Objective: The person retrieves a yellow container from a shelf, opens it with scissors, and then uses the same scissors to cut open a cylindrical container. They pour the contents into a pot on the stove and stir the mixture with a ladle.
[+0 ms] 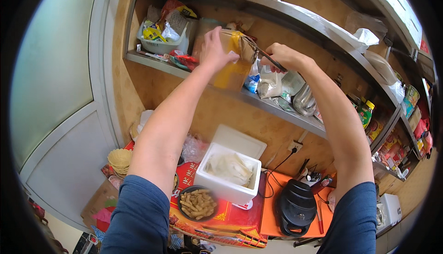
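A cardboard box (230,70) with yellow tape is held up at the front of a metal wall shelf. My left hand (216,49) grips its left side, fingers over the top edge. At the box's right end, my right hand (282,57) is closed around a dark, narrow tool (273,61), perhaps scissors or a knife, whose tip meets the torn brown flap; its exact kind is unclear. Bags of powder (270,82) and a metal pot (304,100) stand on the shelf just below my right hand.
Left on the shelf sits a plastic basket (159,48) of packets. Below are an open white foam box (225,188), a bowl of brown finger-shaped food (198,202) and a black electric appliance (296,207). A black cord (277,167) runs to the wall socket.
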